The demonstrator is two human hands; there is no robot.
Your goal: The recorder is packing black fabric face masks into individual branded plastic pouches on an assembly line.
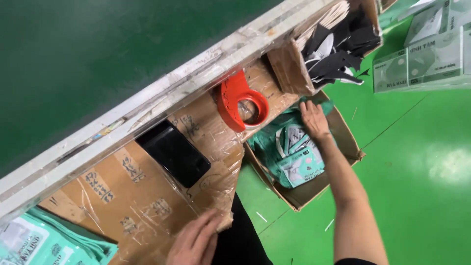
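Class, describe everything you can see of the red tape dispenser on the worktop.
The tape dispenser is bright red, seemingly plastic, with a curved handle-like body and a round ring that holds a roll of clear tape. It lies on the cardboard-covered worktop, close to the pale raised edge and near the worktop's end. A black phone lies apart from it. Neither hand touches it.

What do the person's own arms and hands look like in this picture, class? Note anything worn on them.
Both hands are bare, with no gloves. The right hand shows no ring, watch or band, and its forearm is uncovered up to a dark sleeve edge at the bottom of the frame. Only the fingers and back of the left hand show, also unadorned; its wrist and arm are out of view.
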